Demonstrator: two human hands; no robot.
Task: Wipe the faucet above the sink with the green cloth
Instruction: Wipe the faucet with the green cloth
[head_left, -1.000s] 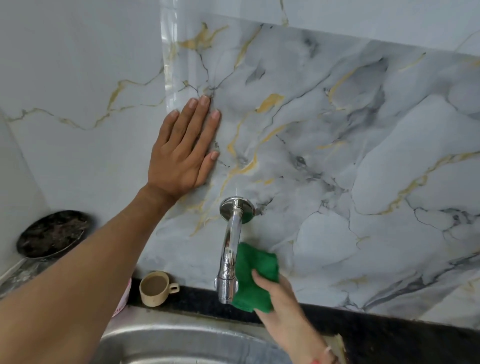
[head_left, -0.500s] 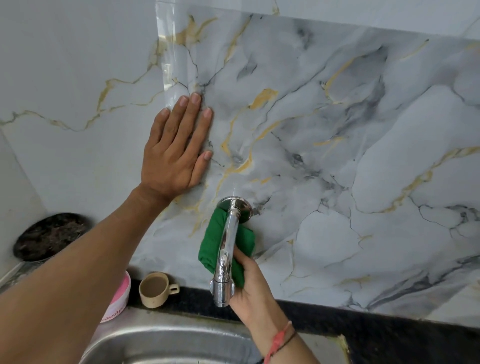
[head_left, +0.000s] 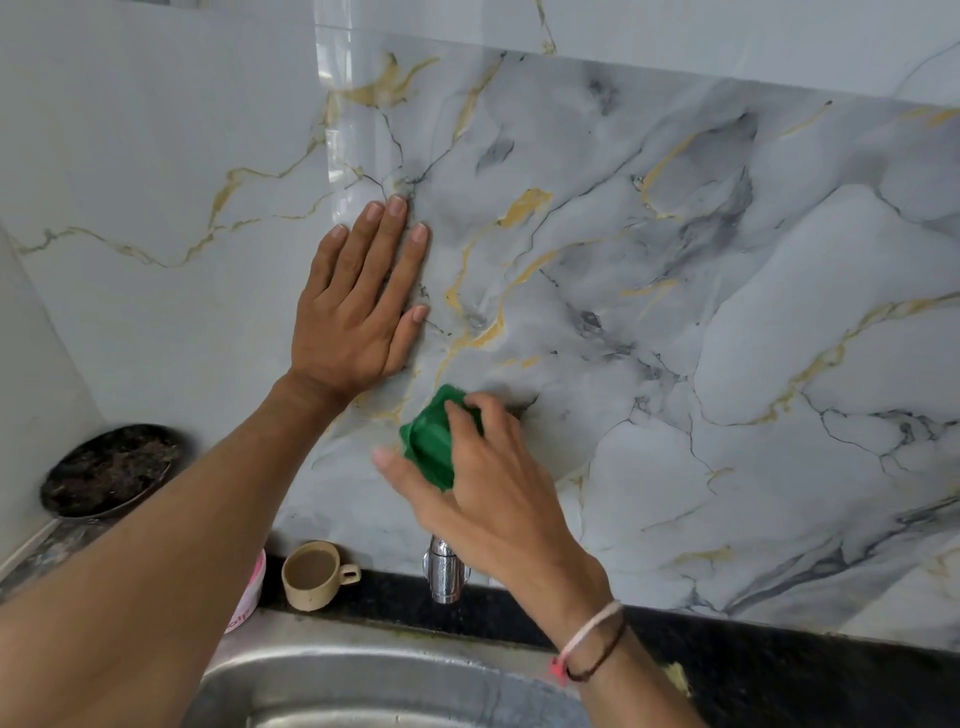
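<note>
My right hand (head_left: 498, 483) grips the green cloth (head_left: 431, 441) and presses it over the upper part of the chrome faucet, close to the marble wall. Only the faucet's spout tip (head_left: 445, 571) shows below my palm; its base and neck are hidden by hand and cloth. My left hand (head_left: 358, 306) lies flat on the wall above and to the left of the faucet, fingers spread a little, holding nothing. The steel sink (head_left: 363, 675) sits below the spout.
A beige cup (head_left: 314, 574) stands on the black counter ledge left of the spout, with a pink-and-white container (head_left: 249, 597) beside it. A dark round pan (head_left: 109, 470) leans in the left corner. The marble wall panel (head_left: 727, 312) fills the background.
My right hand has risen from under the spout to the top of the faucet, turning palm-down with the cloth over the base. My left hand stays on the wall.
</note>
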